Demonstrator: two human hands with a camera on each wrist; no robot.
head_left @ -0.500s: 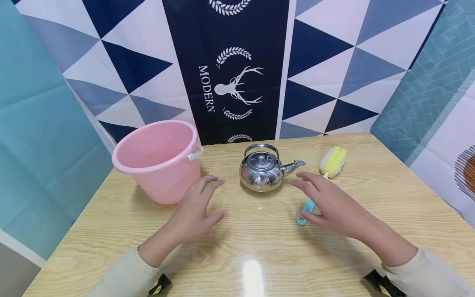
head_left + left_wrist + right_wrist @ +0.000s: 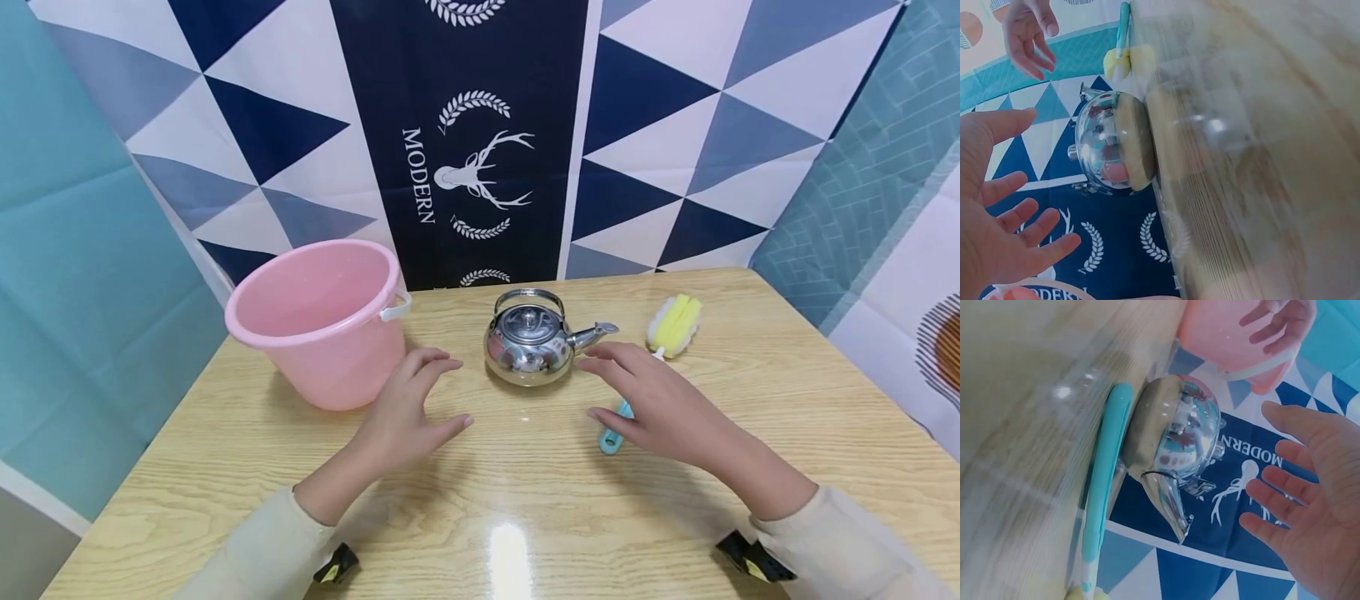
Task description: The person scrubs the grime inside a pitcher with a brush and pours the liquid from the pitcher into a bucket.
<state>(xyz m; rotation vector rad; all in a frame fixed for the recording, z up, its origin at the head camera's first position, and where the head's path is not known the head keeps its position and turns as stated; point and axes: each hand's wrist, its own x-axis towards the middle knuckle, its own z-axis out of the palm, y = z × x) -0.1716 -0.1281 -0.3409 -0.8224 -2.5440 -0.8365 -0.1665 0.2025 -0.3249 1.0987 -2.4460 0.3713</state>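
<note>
A shiny metal teapot [image 2: 528, 346] with a lid and a raised handle stands mid-table, its spout toward the right. My left hand [image 2: 408, 417] hovers in front and to the left of it, fingers spread and holding nothing. On the other side, my right hand [image 2: 656, 404] is held over the turquoise handle of a sponge brush [image 2: 675, 325] and hides part of it; its fingertips are near the spout. In the right wrist view the brush handle [image 2: 1104, 475] lies beside the teapot [image 2: 1175, 431], with the hand apart from both.
A pink bucket [image 2: 315, 333] with a white handle stands at the left, close to the left hand. Behind the wooden table [image 2: 480, 500] hangs a patterned cloth [image 2: 480, 150] with triangles and a deer head.
Both hands have moved slightly inward toward the teapot, the left to the right and the right to the left. Teapot, bucket and brush stay in place.
</note>
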